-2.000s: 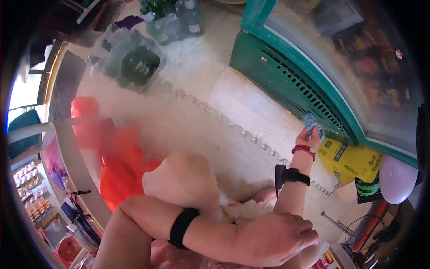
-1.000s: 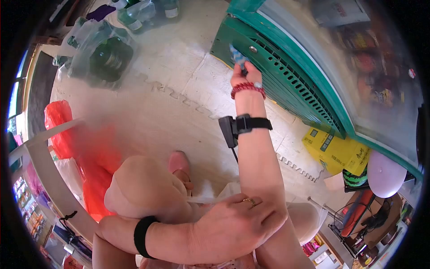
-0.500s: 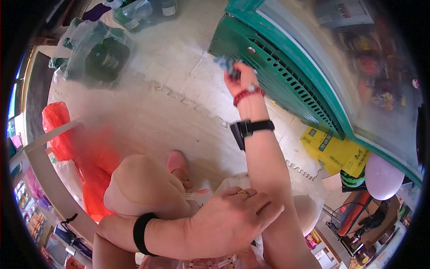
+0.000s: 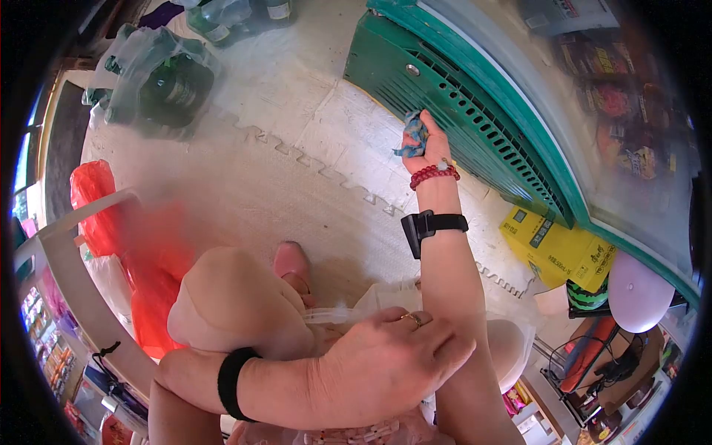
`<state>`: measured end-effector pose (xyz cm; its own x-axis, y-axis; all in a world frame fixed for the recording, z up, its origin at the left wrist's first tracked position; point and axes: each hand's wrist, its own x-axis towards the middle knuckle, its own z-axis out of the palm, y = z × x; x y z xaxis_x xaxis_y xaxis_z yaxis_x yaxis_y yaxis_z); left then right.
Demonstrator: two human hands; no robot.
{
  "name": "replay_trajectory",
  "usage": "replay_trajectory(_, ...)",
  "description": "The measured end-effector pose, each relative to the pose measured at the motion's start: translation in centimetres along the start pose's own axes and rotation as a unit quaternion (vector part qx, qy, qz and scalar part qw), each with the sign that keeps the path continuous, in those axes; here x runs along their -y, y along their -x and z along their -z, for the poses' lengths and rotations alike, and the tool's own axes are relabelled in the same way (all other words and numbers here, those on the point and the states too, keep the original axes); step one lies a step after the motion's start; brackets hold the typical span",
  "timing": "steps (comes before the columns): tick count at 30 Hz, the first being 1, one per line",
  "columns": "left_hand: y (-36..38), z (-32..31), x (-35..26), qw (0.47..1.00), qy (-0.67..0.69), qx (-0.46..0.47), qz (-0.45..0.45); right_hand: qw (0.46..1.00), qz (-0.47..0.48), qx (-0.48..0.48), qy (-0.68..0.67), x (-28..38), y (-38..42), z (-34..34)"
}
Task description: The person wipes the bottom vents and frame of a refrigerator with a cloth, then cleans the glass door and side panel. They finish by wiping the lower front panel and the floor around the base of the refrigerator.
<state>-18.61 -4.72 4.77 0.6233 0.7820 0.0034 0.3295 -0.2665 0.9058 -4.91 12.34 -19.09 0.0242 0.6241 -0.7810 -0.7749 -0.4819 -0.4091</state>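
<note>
A crumpled blue wrapper (image 4: 412,138) with pinkish patches is held in my right hand (image 4: 432,145), out in front of me beside the green panel (image 4: 445,111). A red bead bracelet (image 4: 434,174) circles that wrist, with a black strap and device (image 4: 430,226) lower on the forearm. My left hand (image 4: 393,365) lies across my right forearm near the elbow, its fingers curled in and a ring on one. What those fingers hold, if anything, is hidden. A black band (image 4: 231,386) is around my left wrist.
Wrapped green bottles (image 4: 174,89) stand at upper left on the pale floor mat (image 4: 311,141). Red plastic bags (image 4: 152,282) are at left. A yellow box (image 4: 560,248), a pale balloon (image 4: 638,293) and a box with cables (image 4: 619,363) are at right. A pink shoe (image 4: 291,261) shows below.
My right hand has drawn back toward me and a little right, turning so the blue wrapper shows more fully. My left hand has hardly moved.
</note>
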Motion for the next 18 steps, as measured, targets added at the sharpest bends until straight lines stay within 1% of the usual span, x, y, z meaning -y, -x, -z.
replay_trajectory(2, 0.1, -0.1, -0.1, 1.0, -0.001, 0.0, -0.008, 1.0, -0.001, 0.003, -0.011, -0.1, -0.1, 0.0)
replay_trajectory(4, 0.2, -0.1, -0.1, 1.0, -0.006, 0.001, -0.01, 0.997, -0.022, 0.018, -0.07, -0.4, -0.5, -0.3)
replay_trajectory(5, 0.2, -0.1, -0.1, 1.0, -0.011, 0.003, -0.011, 0.997, -0.022, 0.018, -0.07, -0.5, -0.6, -0.5)
replay_trajectory(7, 0.2, 0.0, -0.3, 1.0, -0.008, 0.007, -0.009, 0.997, -0.007, 0.003, -0.082, -1.1, -0.7, -0.9)
replay_trajectory(8, 0.3, 0.0, -0.3, 1.0, -0.005, 0.011, -0.007, 0.995, 0.004, -0.039, -0.087, -1.3, 0.0, -1.9)
replay_trajectory(9, 0.4, 0.1, -0.2, 1.0, -0.007, 0.011, -0.007, 0.995, 0.003, -0.037, -0.088, -1.5, -0.1, -2.0)
replay_trajectory(11, 0.5, 0.1, -0.2, 1.0, -0.008, 0.002, -0.007, 0.999, -0.011, -0.024, -0.047, -1.7, -0.2, -1.8)
replay_trajectory(12, 0.6, 0.1, -0.2, 1.0, -0.009, 0.002, -0.007, 0.999, -0.011, -0.023, -0.047, -1.8, -0.6, -1.4)
replay_trajectory(14, 0.8, 0.3, -0.2, 1.0, -0.001, -0.002, 0.0, 0.992, -0.008, 0.023, -0.121, -2.3, -0.9, -1.1)
replay_trajectory(15, 0.8, 0.3, -0.1, 1.0, -0.001, -0.004, 0.001, 0.993, -0.009, 0.024, -0.119, -2.4, -0.8, -1.0)
replay_trajectory(17, 0.8, 0.4, 0.1, 1.0, 0.0, -0.013, -0.006, 0.984, -0.015, 0.044, -0.172, -2.5, -0.3, -1.1)
replay_trajectory(18, 0.9, 0.4, 0.1, 1.0, 0.001, -0.012, -0.006, 0.984, -0.028, 0.032, -0.174, -2.4, -0.2, -1.3)
